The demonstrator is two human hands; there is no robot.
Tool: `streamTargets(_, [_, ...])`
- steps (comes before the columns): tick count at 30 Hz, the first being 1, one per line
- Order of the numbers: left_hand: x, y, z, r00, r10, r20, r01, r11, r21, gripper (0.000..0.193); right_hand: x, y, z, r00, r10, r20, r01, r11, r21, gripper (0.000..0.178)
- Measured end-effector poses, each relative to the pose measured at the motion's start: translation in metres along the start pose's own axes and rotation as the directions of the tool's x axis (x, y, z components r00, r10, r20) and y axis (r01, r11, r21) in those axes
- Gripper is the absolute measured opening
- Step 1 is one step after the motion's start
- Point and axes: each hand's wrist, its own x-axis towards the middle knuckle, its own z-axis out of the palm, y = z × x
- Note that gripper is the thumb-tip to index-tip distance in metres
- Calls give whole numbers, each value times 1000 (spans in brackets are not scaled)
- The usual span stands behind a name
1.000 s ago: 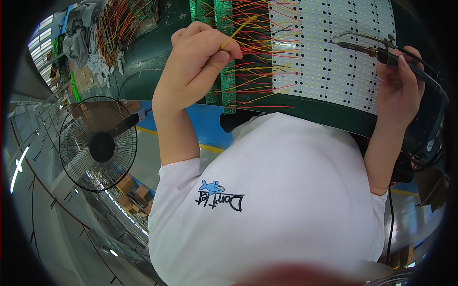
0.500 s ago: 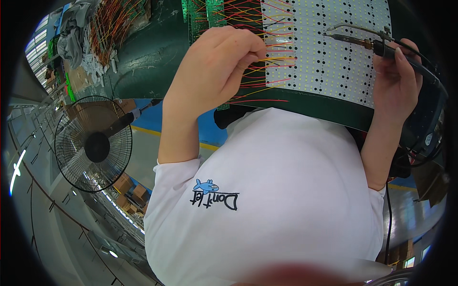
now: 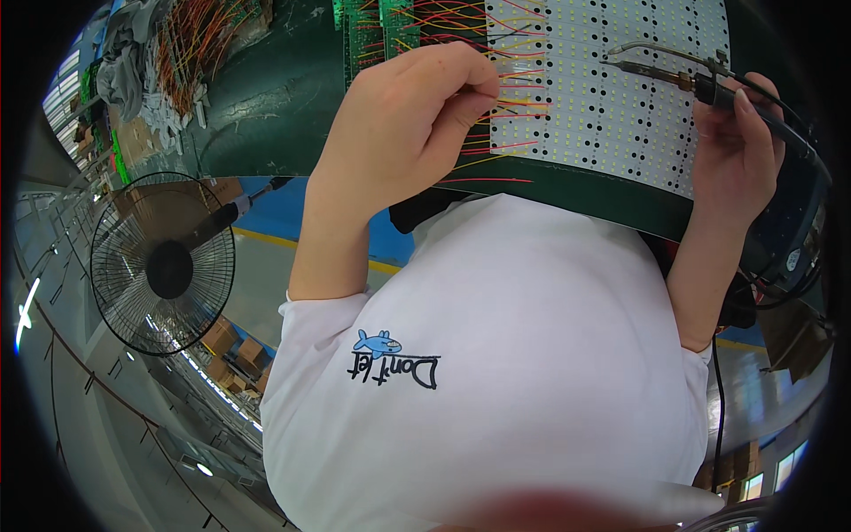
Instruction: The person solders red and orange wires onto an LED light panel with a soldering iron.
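Observation:
A white panel [image 3: 612, 124] dotted with rows of small yellowish LEDs and black round spots lies on the dark green table. Red, yellow and black wires [image 3: 523, 115] reach over its left edge from green circuit boards [image 3: 362, 40] further left. My left hand [image 3: 403, 124] is closed in a pinch at that edge, thumb and forefinger on a wire; the fingertips partly hide it. On the right, my right hand [image 3: 740, 146] grips a soldering iron [image 3: 705, 87] with a thin curved metal tube above it. The iron's tip points left, over the panel.
Bundled orange and red wires [image 3: 199, 58] and grey gloves [image 3: 133, 71] lie at the table's far left. A black fan [image 3: 168, 270] stands left of my arm. Beside my right wrist is a dark box-shaped unit [image 3: 780, 248] with cables.
My left hand has shifted slightly to the right along the wires, still pinched. My right hand and the soldering iron stay almost in place. The whole view has moved a little.

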Motion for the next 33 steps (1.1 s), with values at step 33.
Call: streamTargets(33, [9, -10, 18, 999, -23, 34, 14, 973, 231, 7, -13, 10, 25, 978, 25, 207, 42, 950, -310, 31])
